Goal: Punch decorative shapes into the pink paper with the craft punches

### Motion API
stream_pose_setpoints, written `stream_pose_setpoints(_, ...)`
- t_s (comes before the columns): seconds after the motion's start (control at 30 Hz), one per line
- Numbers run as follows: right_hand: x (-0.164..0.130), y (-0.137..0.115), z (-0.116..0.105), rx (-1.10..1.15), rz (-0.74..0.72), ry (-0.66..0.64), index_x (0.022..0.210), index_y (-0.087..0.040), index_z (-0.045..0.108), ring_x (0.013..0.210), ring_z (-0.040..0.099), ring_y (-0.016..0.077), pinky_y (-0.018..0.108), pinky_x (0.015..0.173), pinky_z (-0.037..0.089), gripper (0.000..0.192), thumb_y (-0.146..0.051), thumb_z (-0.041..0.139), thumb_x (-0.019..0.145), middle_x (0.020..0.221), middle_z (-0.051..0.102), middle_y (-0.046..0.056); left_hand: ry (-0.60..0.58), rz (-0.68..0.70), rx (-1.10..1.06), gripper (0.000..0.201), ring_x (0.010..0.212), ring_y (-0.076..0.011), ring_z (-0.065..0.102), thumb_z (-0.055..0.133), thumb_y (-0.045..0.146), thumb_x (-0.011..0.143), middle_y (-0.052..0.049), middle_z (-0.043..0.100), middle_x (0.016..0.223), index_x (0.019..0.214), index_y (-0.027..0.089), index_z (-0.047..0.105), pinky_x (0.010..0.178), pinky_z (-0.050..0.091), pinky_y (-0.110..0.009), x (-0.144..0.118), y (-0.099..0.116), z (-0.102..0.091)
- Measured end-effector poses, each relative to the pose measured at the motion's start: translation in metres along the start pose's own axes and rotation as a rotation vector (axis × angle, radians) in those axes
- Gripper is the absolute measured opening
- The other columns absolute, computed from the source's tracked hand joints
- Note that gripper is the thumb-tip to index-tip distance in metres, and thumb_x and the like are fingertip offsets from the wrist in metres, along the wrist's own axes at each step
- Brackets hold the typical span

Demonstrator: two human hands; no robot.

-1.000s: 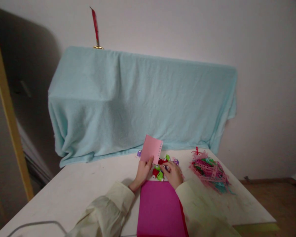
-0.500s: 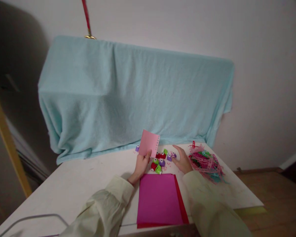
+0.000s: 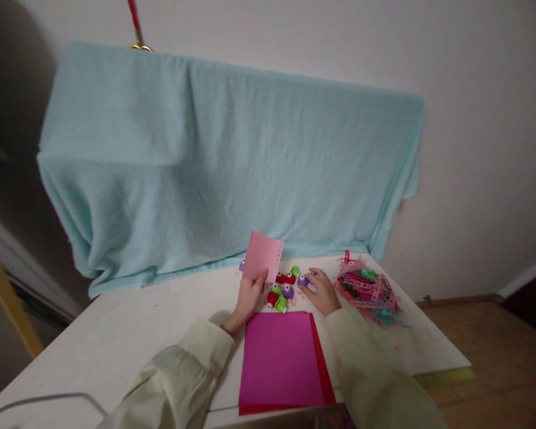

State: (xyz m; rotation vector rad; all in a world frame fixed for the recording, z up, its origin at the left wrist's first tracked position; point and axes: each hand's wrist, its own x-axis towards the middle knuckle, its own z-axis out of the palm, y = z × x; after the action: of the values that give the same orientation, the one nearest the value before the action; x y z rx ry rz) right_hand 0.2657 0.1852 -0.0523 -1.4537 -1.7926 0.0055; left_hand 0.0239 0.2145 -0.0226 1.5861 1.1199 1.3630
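Note:
My left hand pinches a pink sheet of paper between thumb and fingers, holding it raised. A row of small punched holes runs along the paper's right edge. My right hand has its fingers curled round a small purple craft punch, mostly covered by the fingers. Just left of those fingertips stands another purple craft punch. Several more small punches lie between my hands, among them a red punch, a green punch and a purple punch.
Magenta paper lies over red sheets at the white table's near side. To the right is a tangled heap of punched paper strips. A light blue cloth hangs behind. Another purple punch is beyond the pink paper.
My right hand has moved in and its fingers have closed round a purple punch. The pink paper stays in my left hand. The whole view has shifted slightly.

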Motion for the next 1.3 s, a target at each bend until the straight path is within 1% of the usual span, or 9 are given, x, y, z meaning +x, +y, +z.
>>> stream_pose_setpoints(0.17, 0.008, -0.020, -0.012, 0.143, 0.038, 0.165, 0.090, -0.021, 0.065, 0.110, 0.051, 0.0279, 0.044, 0.095, 0.041, 0.018, -0.033, 0.069, 0.077, 0.121, 0.054, 0.011, 0.005, 0.004, 0.023, 0.049, 0.051, -0.0127, 0.047, 0.048, 0.051, 0.087, 0.001, 0.049, 0.049, 0.053, 0.016, 0.050, 0.054, 0.033, -0.023, 0.001, -0.003, 0.000)
stream_pose_setpoints(0.23, 0.018, -0.034, -0.023, 0.322, 0.142, 0.222, 0.096, -0.021, 0.063, 0.092, 0.058, 0.0241, 0.039, 0.080, 0.048, 0.024, -0.036, 0.068, 0.077, 0.113, 0.058, 0.010, 0.013, -0.012, 0.038, 0.050, 0.051, -0.0128, 0.047, 0.048, 0.052, 0.087, 0.001, 0.049, 0.048, 0.052, 0.016, 0.050, 0.053, 0.033, -0.023, 0.002, -0.004, 0.000)
stream_pose_setpoints(0.3, 0.029, -0.050, -0.031, 0.601, 0.286, 0.155, 0.105, -0.022, 0.059, 0.063, 0.057, 0.0166, 0.031, 0.057, 0.047, 0.032, -0.040, 0.066, 0.080, 0.093, 0.064, 0.006, 0.000, -0.030, 0.049, 0.053, 0.050, -0.0130, 0.048, 0.047, 0.054, 0.087, 0.001, 0.049, 0.047, 0.051, 0.016, 0.049, 0.053, 0.032, -0.023, 0.002, -0.003, 0.000)
stream_pose_setpoints(0.37, 0.039, -0.066, -0.033, 0.881, 0.356, 0.036, 0.107, -0.022, 0.057, 0.054, 0.052, 0.0132, 0.026, 0.048, 0.040, 0.036, -0.039, 0.069, 0.078, 0.078, 0.063, 0.002, -0.016, -0.032, 0.061, 0.055, 0.050, -0.0131, 0.048, 0.045, 0.055, 0.087, 0.001, 0.050, 0.046, 0.050, 0.016, 0.049, 0.053, 0.032, -0.023, 0.001, -0.002, -0.001)
stream_pose_setpoints(0.5, 0.042, -0.083, -0.010, 1.251, 0.420, -0.018, 0.104, -0.021, 0.061, 0.062, 0.054, 0.0119, 0.024, 0.057, 0.042, 0.036, -0.029, 0.076, 0.072, 0.081, 0.065, 0.001, 0.003, -0.016, 0.101, 0.056, 0.049, -0.0128, 0.048, 0.043, 0.054, 0.089, 0.001, 0.049, 0.046, 0.049, 0.015, 0.049, 0.053, 0.031, -0.023, 0.001, 0.002, -0.002)
stream_pose_setpoints(0.63, 0.032, -0.077, 0.019, 1.470, 0.549, 0.035, 0.097, -0.021, 0.062, 0.073, 0.058, 0.0118, 0.024, 0.068, 0.045, 0.034, -0.024, 0.079, 0.068, 0.088, 0.066, 0.002, 0.018, -0.004, 0.107, 0.055, 0.048, -0.0120, 0.046, 0.043, 0.055, 0.089, 0.002, 0.047, 0.045, 0.050, 0.015, 0.049, 0.050, 0.030, -0.023, 0.001, 0.002, -0.002)
stream_pose_setpoints(0.9, 0.026, -0.081, 0.023, 1.469, 0.571, 0.017, 0.092, -0.021, 0.059, 0.073, 0.061, 0.0143, 0.028, 0.071, 0.047, 0.029, -0.034, 0.075, 0.073, 0.084, 0.065, 0.002, 0.011, 0.023, 0.087, 0.051, 0.047, -0.0117, 0.043, 0.044, 0.055, 0.088, 0.001, 0.048, 0.048, 0.059, 0.014, 0.055, 0.046, 0.029, -0.022, -0.001, 0.006, 0.000)
stream_pose_setpoints(1.1, 0.024, -0.092, 0.024, 1.297, 0.535, -0.013, 0.106, -0.022, 0.061, 0.055, 0.050, 0.0105, 0.021, 0.049, 0.035, 0.034, -0.043, 0.066, 0.079, 0.066, 0.056, -0.003, 0.003, 0.067, 0.081, 0.042, 0.056, -0.0137, 0.051, 0.046, 0.051, 0.088, -0.002, 0.058, 0.063, 0.076, 0.013, 0.060, 0.051, 0.037, -0.021, -0.005, 0.012, 0.003)
stream_pose_setpoints(1.3, 0.026, -0.091, 0.026, 1.364, 0.497, 0.013, 0.099, -0.020, 0.064, 0.061, 0.050, 0.0102, 0.022, 0.055, 0.038, 0.027, -0.039, 0.067, 0.079, 0.083, 0.059, 0.000, 0.021, 0.063, 0.050, 0.039, 0.068, -0.0188, 0.058, 0.050, 0.050, 0.086, -0.005, 0.063, 0.067, 0.082, 0.014, 0.064, 0.059, 0.042, -0.025, -0.008, 0.015, 0.004)
